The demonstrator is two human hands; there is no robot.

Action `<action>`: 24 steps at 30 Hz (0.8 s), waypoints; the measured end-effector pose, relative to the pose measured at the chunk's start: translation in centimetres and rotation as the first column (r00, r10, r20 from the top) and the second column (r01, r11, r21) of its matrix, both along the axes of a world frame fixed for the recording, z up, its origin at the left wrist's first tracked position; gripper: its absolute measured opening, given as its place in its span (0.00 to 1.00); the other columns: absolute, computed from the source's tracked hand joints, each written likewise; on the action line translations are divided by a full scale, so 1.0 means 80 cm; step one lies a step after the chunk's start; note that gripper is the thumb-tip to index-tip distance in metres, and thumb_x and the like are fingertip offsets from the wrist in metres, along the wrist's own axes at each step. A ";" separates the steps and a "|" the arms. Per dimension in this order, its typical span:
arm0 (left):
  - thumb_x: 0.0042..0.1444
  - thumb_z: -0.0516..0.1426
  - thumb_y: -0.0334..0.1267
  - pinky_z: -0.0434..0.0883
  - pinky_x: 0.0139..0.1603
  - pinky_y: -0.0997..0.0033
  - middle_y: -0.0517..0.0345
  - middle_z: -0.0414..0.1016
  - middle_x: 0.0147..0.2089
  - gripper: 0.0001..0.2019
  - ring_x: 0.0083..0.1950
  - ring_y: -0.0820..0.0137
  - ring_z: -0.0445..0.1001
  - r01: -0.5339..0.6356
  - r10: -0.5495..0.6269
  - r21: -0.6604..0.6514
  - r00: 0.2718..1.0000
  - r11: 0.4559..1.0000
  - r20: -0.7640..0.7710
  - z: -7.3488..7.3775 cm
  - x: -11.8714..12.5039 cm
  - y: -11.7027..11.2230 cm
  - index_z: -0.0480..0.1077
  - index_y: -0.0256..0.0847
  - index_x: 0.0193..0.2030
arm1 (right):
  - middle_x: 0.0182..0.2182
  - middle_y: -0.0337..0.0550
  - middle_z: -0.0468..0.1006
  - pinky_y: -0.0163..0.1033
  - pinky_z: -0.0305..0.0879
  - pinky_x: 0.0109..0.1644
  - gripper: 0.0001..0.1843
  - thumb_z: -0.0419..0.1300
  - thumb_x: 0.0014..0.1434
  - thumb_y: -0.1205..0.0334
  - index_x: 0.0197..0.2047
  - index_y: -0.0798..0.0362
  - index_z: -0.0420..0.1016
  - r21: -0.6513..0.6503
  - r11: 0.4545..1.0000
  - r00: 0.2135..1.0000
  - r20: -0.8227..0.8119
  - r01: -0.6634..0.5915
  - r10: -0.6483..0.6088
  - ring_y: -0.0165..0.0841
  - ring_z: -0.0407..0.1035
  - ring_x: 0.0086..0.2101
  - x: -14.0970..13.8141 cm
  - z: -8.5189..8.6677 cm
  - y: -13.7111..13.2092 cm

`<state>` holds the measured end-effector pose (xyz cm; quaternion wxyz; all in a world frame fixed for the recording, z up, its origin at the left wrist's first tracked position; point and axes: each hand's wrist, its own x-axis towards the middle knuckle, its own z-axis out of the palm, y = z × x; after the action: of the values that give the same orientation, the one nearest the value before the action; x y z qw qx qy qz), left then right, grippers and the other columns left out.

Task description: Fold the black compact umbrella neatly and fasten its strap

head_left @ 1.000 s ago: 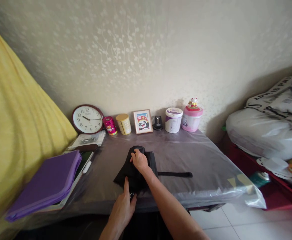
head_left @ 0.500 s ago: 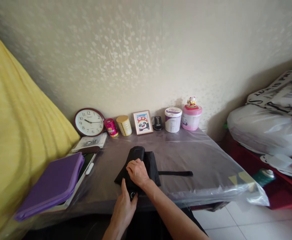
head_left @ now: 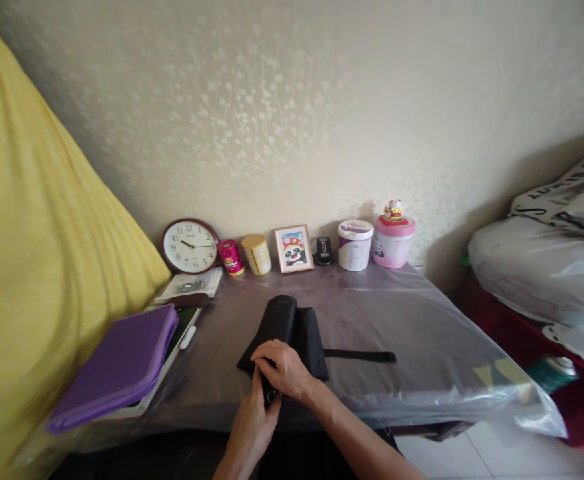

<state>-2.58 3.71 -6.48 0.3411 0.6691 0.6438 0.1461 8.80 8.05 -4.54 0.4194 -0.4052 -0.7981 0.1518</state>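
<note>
While both hands meet at its near end, the black fabric bundle [head_left: 279,321] lies on the plastic-covered table [head_left: 372,307], close to the front edge. Its long axis runs from the person's side toward the wall, leaning slightly right, with the far end pointing roughly at the picture frame [head_left: 295,250]. Most of the bundle therefore lies beyond the grip, not beneath it.

The left hand [head_left: 255,419] is nearest the table's front edge; its thumb and forefinger are closed on the dark near end, beside a small ring-shaped mark [head_left: 271,396]. The right hand [head_left: 283,367] sits just above and to the right, laid over the lower part of the bundle with fingers curled; whether it pinches fabric or merely presses cannot be determined. A black strap [head_left: 362,355] extends rightward from the bundle, flat and clear of both hands.
</note>
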 end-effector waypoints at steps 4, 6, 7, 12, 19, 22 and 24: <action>0.57 0.46 0.43 0.68 0.36 0.72 0.47 0.74 0.41 0.31 0.35 0.67 0.75 -0.010 0.009 0.079 1.000 0.997 0.024 -0.005 -0.001 0.000 0.39 0.35 0.64 | 0.40 0.42 0.76 0.36 0.58 0.50 0.14 0.45 0.62 0.64 0.42 0.53 0.71 0.062 0.996 0.998 0.006 -0.064 0.064 0.28 0.66 0.44 0.013 0.007 0.001; 0.57 0.46 0.43 0.67 0.40 0.72 0.45 0.73 0.45 0.32 0.40 0.67 0.75 -0.010 0.009 0.077 1.000 0.997 0.002 -0.005 0.000 0.000 0.38 0.35 0.64 | 0.41 0.43 0.75 0.39 0.55 0.54 0.14 0.46 0.62 0.64 0.43 0.54 0.71 0.089 0.996 0.998 0.068 -0.016 0.010 0.30 0.64 0.47 0.021 -0.001 0.011; 0.57 0.46 0.42 0.67 0.41 0.72 0.45 0.72 0.47 0.32 0.42 0.67 0.74 -0.010 0.011 0.070 1.000 0.998 -0.012 -0.005 0.000 0.001 0.37 0.35 0.65 | 0.42 0.43 0.75 0.41 0.52 0.56 0.14 0.46 0.62 0.63 0.44 0.54 0.71 0.098 0.995 0.994 0.106 0.005 -0.016 0.31 0.63 0.49 0.025 -0.007 0.018; 0.58 0.45 0.41 0.63 0.48 0.74 0.44 0.67 0.53 0.32 0.51 0.68 0.69 0.010 -0.006 0.077 0.999 0.997 -0.049 -0.003 0.002 0.001 0.34 0.35 0.65 | 0.47 0.41 0.73 0.44 0.42 0.60 0.15 0.47 0.62 0.61 0.48 0.51 0.69 0.123 0.990 0.968 0.230 0.072 -0.099 0.30 0.57 0.54 0.040 -0.029 0.069; 0.57 0.46 0.41 0.63 0.46 0.74 0.44 0.69 0.52 0.32 0.50 0.67 0.70 0.009 -0.007 0.044 0.999 0.999 -0.042 -0.001 0.002 0.001 0.34 0.37 0.65 | 0.47 0.41 0.73 0.46 0.42 0.59 0.15 0.47 0.62 0.62 0.47 0.48 0.70 0.078 0.981 0.933 0.302 0.179 -0.195 0.31 0.56 0.55 0.055 -0.028 0.130; 0.58 0.45 0.42 0.64 0.44 0.71 0.45 0.72 0.47 0.32 0.46 0.66 0.72 0.008 -0.007 0.024 1.000 1.000 -0.026 0.000 0.001 0.003 0.33 0.38 0.65 | 0.50 0.40 0.71 0.44 0.43 0.59 0.15 0.48 0.61 0.62 0.48 0.48 0.69 -0.017 0.963 0.930 0.265 0.270 -0.256 0.31 0.55 0.55 0.058 -0.025 0.144; 0.58 0.45 0.43 0.65 0.42 0.69 0.45 0.73 0.45 0.32 0.43 0.65 0.73 -0.005 0.006 0.015 0.999 1.000 -0.034 0.000 0.002 0.003 0.34 0.38 0.65 | 0.51 0.42 0.70 0.41 0.48 0.58 0.15 0.49 0.60 0.61 0.49 0.49 0.68 -0.121 0.925 0.918 0.225 0.359 -0.327 0.31 0.58 0.53 0.065 -0.024 0.149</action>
<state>-2.46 3.94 -6.49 0.3248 0.6723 0.6502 0.1404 13.99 20.01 -6.44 0.3229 -0.5846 -0.7379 0.0975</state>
